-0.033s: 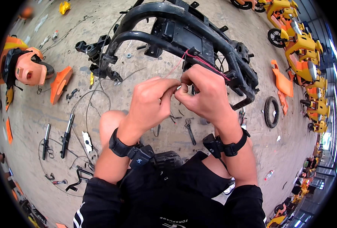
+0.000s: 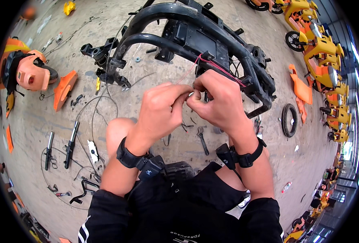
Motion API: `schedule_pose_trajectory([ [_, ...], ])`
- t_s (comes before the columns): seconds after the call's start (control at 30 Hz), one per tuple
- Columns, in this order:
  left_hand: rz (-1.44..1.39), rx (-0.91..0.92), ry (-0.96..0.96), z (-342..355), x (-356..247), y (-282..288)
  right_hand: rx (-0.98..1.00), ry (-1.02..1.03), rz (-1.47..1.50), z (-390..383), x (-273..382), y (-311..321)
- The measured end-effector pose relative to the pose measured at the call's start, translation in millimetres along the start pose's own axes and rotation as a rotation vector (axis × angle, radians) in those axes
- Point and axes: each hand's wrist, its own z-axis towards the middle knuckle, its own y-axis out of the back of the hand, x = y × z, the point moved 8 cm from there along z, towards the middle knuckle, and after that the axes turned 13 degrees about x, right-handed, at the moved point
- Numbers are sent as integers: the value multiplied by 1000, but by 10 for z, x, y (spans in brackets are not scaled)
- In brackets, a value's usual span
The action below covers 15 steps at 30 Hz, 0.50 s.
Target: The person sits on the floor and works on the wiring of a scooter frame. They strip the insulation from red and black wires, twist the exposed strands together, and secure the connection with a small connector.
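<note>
On the concrete floor [image 2: 293,162], my remote feed's got a big black vehicle frame [image 2: 208,40] sitting dead ahead. Loose black tyre [image 2: 285,121] lies off to its right. I've got the left hand [image 2: 159,106] and right hand [image 2: 220,97] meeting just this side of the frame, both pinched nearly closed. There's an adjustable wrench [image 2: 203,140] on the floor below them. A thin pink wire [image 2: 199,56] drapes over the frame's near side. Tiniest thing: a small pale bit [image 2: 191,93] nipped between both sets of fingertips, too hidden for me to identify.
</note>
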Motion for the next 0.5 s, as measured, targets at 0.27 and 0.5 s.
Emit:
schedule_pose_trajectory([
  [0.27, -20, -22, 13, -20, 34, 20, -90, -24, 14, -27, -73, 51],
  [0.5, -67, -26, 23, -61, 53, 53, 10, -12, 85, -69, -79, 90],
])
